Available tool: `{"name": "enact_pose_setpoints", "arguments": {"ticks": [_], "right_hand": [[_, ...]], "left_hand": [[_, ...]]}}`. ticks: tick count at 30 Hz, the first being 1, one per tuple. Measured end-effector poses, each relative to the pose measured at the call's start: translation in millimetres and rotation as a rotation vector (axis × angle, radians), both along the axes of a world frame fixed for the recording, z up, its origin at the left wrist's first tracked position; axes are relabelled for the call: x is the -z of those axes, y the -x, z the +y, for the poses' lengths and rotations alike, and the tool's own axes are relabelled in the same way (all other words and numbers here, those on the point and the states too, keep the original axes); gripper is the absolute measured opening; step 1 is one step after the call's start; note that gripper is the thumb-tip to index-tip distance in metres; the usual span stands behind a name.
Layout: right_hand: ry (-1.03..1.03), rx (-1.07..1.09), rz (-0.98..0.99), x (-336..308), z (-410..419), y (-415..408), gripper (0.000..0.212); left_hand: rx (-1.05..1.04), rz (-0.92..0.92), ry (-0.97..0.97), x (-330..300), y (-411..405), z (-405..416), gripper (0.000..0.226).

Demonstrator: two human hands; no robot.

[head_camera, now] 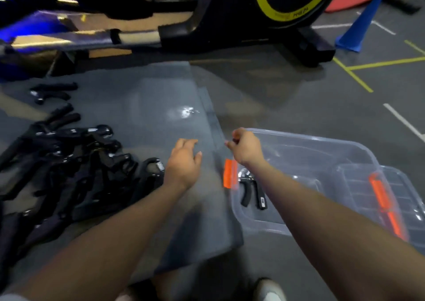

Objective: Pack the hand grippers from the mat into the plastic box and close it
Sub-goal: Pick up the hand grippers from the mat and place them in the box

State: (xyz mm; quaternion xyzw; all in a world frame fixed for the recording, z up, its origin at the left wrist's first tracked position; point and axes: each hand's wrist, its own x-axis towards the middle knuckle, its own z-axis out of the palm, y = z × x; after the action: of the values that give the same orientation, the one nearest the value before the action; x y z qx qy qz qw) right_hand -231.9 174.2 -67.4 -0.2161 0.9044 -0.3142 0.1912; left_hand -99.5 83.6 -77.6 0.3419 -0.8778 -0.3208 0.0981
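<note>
Over the mat, the left hand is held with its fingers loose and a little spread, and nothing is gripped. Just to its left the pile of hand grippers is found, with most handles laid slanting away to the left, so this hand is the nearer one. Above the near corner of the plastic box the right hand is curled, but what is pinched cannot be told; one gripper is seen inside.
</note>
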Motion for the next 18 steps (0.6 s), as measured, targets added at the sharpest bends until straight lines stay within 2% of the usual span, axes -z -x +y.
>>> {"name": "enact_pose_setpoints", "arguments": {"ticks": [7,10,12,14,16,18], "right_hand": [[-0.063,-0.199,-0.124,8.8,-74.9,-88.7,0.034],[-0.185,-0.251,-0.189,32.0,-93.1,-111.5,0.021],[-0.257,-0.25,-0.184,44.4,-100.2,-121.5,0.033],[-0.296,-0.246,-0.133,52.1,-105.0,-127.8,0.033],[-0.343,-0.243,-0.129,57.1,-107.5,-131.8,0.059],[-0.374,-0.263,-0.14,61.5,-106.9,-134.5,0.067]], "left_hand": [[-0.169,-0.079,0.05,3.9,-92.5,-63.3,0.039],[-0.179,-0.132,0.052,13.7,-117.5,-78.9,0.042],[-0.188,-0.157,0.033,19.1,-129.0,-85.5,0.044],[-0.167,-0.161,0.043,24.1,-136.0,-88.9,0.045],[-0.145,-0.156,0.053,28.4,-138.6,-89.7,0.046],[-0.14,-0.152,0.054,30.5,-139.4,-89.2,0.046]]}}
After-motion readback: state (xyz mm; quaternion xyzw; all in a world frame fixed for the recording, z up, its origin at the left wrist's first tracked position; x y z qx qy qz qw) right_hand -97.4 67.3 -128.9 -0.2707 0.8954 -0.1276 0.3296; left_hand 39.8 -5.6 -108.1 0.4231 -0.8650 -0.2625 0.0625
